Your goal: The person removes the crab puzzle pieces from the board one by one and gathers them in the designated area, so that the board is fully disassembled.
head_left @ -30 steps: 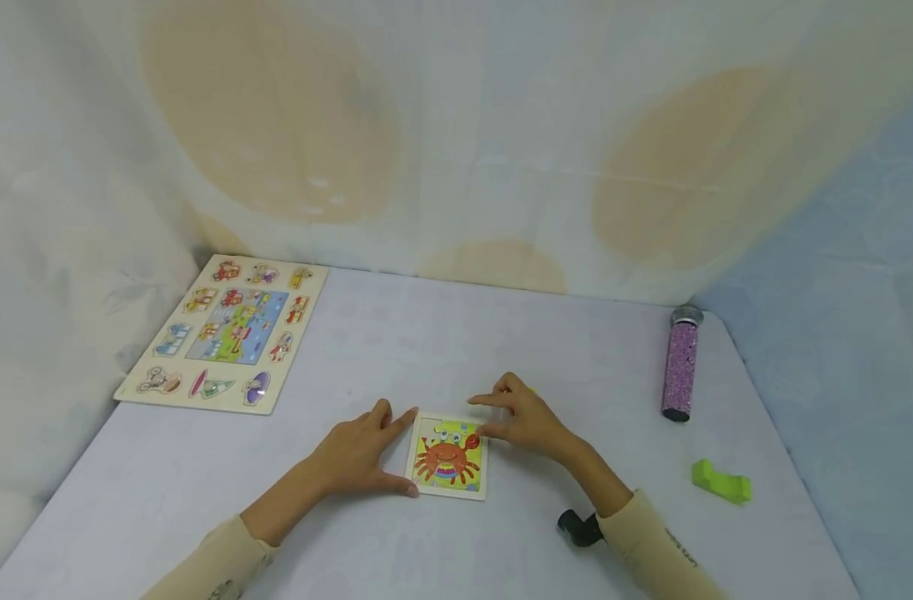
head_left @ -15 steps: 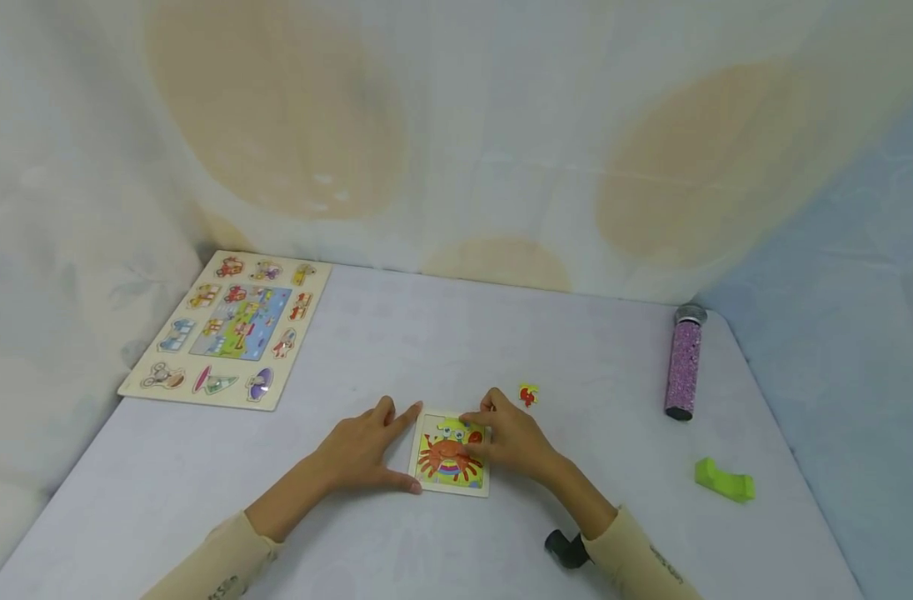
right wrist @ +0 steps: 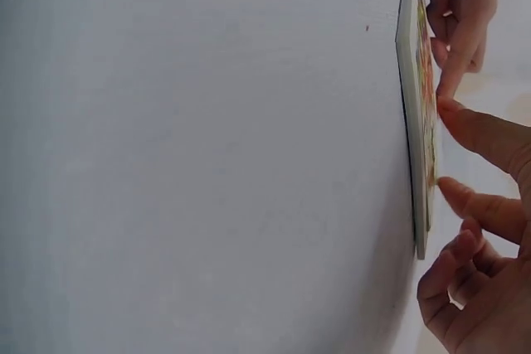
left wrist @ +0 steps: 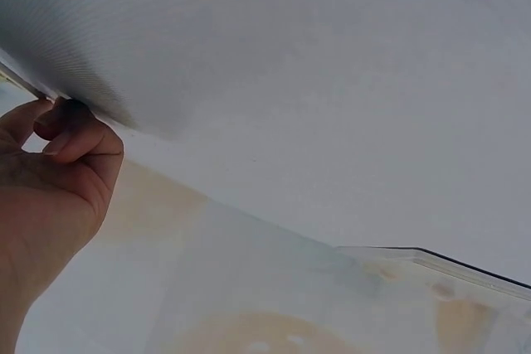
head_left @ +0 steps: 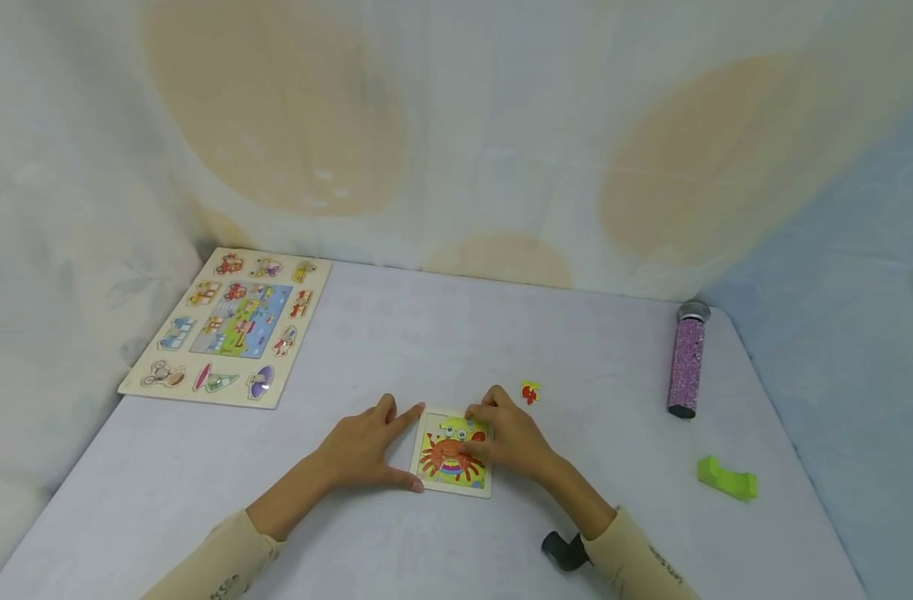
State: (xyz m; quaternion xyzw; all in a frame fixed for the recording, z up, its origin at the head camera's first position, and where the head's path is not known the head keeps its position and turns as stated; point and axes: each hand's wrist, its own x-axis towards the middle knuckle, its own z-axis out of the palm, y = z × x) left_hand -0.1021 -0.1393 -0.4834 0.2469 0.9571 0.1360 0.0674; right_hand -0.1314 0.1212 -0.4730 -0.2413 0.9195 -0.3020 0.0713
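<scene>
A small square crab puzzle [head_left: 452, 467] in a pale frame lies flat on the table. My left hand [head_left: 359, 450] holds it at its left side, index finger at the far corner and thumb at the near one. In the left wrist view the left hand [left wrist: 58, 180] shows its other fingers curled. From the right, my right hand [head_left: 512, 437] touches the puzzle's face with thumb and index tips set apart. The right wrist view shows the right hand's [right wrist: 481, 246] other fingers bent. A red and yellow puzzle piece [head_left: 530, 392] lies loose just beyond this hand.
A large peg puzzle board [head_left: 287, 375] lies at the far left. On the right are a purple glittery microphone [head_left: 685, 367] and a green curved block [head_left: 727, 479]. A black device [head_left: 565, 552] sits by the right cuff. A patterned cloth [head_left: 501, 167] hangs behind the table.
My right hand has moved left and nearer onto the puzzle's face, uncovering the loose piece. Its thumb and index have drawn closer together. The left hand stays at the frame.
</scene>
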